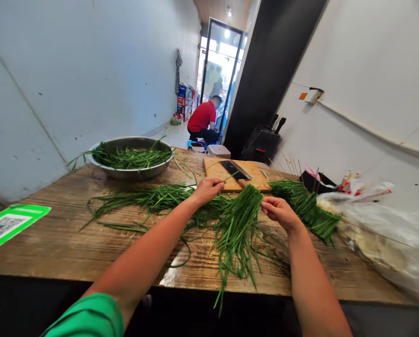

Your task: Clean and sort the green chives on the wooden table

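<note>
My left hand (209, 189) is closed in a pinch on a single green chive stalk, its end pointing to the right. My right hand (279, 210) is closed too, its fingertips pinched at the right edge of a fanned bunch of chives (239, 224). The bunch has even ends at the top, and its leaves hang towards the table's front edge. Whether a skewer runs through it I cannot tell. Under and beyond my left forearm lies a loose pile of chives (153, 196). To the right, chives lined up on skewers (306, 208) lie on the table.
A metal basin (135, 174) of chives stands back left on the wooden table (72, 234). A cleaver (235, 169) lies on the cutting board (213, 169). At right are a black box (316, 182) with sticks and plastic bags (378, 224). A person in red (201, 117) crouches beyond.
</note>
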{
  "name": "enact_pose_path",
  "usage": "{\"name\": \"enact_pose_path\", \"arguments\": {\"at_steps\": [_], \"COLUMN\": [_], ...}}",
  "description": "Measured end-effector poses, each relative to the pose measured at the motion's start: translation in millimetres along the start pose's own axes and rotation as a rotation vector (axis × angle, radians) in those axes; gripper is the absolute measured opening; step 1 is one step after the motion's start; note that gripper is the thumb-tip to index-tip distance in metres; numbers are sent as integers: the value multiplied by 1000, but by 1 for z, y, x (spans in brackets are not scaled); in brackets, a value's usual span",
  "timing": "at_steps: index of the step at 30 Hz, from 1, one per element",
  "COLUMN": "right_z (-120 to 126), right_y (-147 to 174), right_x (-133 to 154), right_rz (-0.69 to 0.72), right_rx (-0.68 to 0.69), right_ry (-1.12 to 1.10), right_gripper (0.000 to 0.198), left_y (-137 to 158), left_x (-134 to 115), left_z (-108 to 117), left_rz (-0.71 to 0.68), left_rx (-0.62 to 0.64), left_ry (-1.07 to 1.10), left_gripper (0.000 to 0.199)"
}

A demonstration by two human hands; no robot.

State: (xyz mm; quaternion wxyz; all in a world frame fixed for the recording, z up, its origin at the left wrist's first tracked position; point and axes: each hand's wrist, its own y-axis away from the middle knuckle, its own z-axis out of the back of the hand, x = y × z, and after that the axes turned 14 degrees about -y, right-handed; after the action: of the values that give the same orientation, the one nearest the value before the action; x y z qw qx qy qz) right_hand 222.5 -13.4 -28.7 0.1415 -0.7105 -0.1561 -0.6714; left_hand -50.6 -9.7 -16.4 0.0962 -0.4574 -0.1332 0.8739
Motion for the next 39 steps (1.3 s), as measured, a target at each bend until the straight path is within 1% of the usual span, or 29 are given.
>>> {"name": "enact_pose_path", "arguments": {"at_steps": [2,3,5,9,13,17,23,28,33,39], "right_z": [-3,-5,-9,-14,-18,-21,-25,-27,-27,-30], "right_y": [-1,-1,-2,-3,-2,-1,0,1,0,0], "right_x": [0,0,1,3,6,8,10,11,10,10], "right_rz": [4,5,2,16,28,45,59,48,44,33], "right_rx": [-9,-11,-10,-11,-18,-27,-13,-28,-28,-38], "right_ry": [-4,-4,0,-4,6,25,41,32,30,5], "right_gripper": [33,33,33,31,31,32,31,31,31,30], "left_y": [1,1,2,5,7,7,6,5,4,4], "left_x": [-5,-7,-11,-16,-19,-19,-18,-15,-11,-11], "left_z": [-1,-2,-4,-9,-14,-18,-22,-22,-22,-24], "left_rz": [34,57,85,67,64,55,143,123,129,118], "left_rx": [123,164,188,120,63,-10,-99,-122,-173,-183], "left_ry": [201,278,359,344,265,267,328,347,337,297], "left_gripper": [31,35,37,30,30,26,24,24,26,25]}}
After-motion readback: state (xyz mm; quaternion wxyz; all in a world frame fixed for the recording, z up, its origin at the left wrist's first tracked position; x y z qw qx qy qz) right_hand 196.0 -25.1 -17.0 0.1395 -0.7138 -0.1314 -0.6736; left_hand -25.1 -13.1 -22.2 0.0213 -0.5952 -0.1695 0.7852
